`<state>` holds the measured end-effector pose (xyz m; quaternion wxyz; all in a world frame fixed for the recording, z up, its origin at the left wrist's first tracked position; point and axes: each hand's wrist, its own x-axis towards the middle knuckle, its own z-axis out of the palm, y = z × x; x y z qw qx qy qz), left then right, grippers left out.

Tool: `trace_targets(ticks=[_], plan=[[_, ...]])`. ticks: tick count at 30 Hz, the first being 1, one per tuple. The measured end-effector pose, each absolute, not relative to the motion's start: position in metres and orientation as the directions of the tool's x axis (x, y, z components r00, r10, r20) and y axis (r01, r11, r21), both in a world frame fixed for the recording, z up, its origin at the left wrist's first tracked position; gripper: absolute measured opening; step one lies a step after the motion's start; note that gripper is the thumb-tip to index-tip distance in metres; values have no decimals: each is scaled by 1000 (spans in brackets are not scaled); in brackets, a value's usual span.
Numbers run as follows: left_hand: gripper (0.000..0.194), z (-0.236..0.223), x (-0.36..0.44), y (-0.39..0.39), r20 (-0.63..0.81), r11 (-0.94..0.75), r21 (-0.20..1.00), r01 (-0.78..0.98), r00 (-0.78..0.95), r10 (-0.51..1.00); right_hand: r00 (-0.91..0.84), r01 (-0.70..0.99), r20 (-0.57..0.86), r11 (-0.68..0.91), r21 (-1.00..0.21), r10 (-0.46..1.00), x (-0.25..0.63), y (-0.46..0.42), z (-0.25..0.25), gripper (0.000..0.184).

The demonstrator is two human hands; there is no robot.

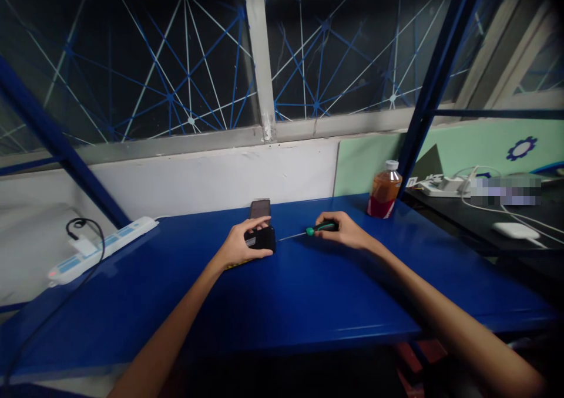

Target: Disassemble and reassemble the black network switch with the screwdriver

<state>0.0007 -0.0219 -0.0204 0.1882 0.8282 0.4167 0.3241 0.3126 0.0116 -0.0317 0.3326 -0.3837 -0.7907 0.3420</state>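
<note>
My left hand (238, 245) is closed around a black box-like object (263, 240) with a pale label on its side, low over the blue tabletop. A strip of yellow shows beneath that hand; what it belongs to I cannot make out. In my right hand (343, 229) is a screwdriver (311, 231) with a green and black handle. Its thin shaft points left, and the tip is close to the black object's right side; whether they touch I cannot tell. Just behind my left hand a dark phone (259, 208) leans upright, partly covered by my fingers.
The blue table (308, 304) runs up to a white wall below windows. A bottle of amber drink (385, 191) stands at the back right. On the left lies a white power strip (106, 251) with a black cable. A black surface (476, 213) at right carries chargers and white cables.
</note>
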Motion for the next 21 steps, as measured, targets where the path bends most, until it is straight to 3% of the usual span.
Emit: trace_targets(ticks=[11,21], plan=[[69,-17,4,-24,383,-572,616,542,428,818,-514,309,219,417,-855,829,310,5,-28,19],[68,-17,6,-25,387,-563,603,565,409,826,-514,335,301,511,-791,803,311,7,-28,21]])
